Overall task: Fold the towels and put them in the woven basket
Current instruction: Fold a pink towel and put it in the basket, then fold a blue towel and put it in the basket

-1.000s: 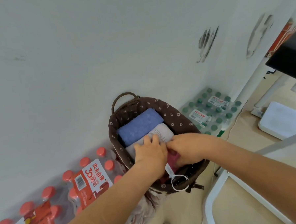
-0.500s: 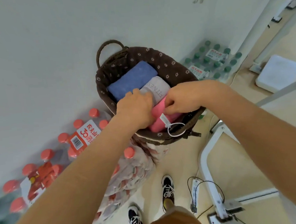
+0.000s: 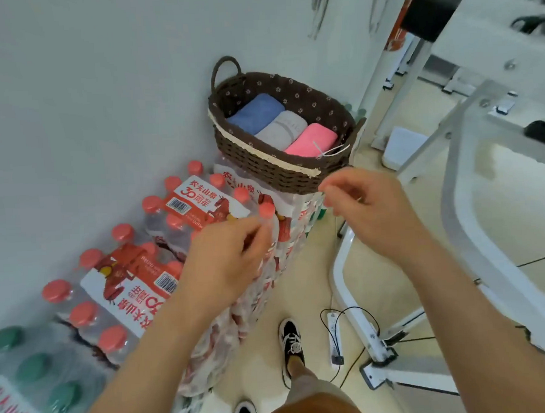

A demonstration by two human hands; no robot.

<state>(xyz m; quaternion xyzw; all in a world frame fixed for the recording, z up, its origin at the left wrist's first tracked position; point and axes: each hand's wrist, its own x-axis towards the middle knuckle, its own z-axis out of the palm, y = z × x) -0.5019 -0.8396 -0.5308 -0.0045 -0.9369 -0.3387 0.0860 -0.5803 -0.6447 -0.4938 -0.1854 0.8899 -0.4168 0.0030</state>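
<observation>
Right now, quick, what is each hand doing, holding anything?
Left hand: open, fingers loosely curled, holding nothing.
Right hand: open, fingers loosely curled, holding nothing.

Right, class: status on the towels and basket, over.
Left grip and right grip empty, short of the woven basket. Blue towel, grey towel, pink towel folded inside, side by side. Nothing in the way.
</observation>
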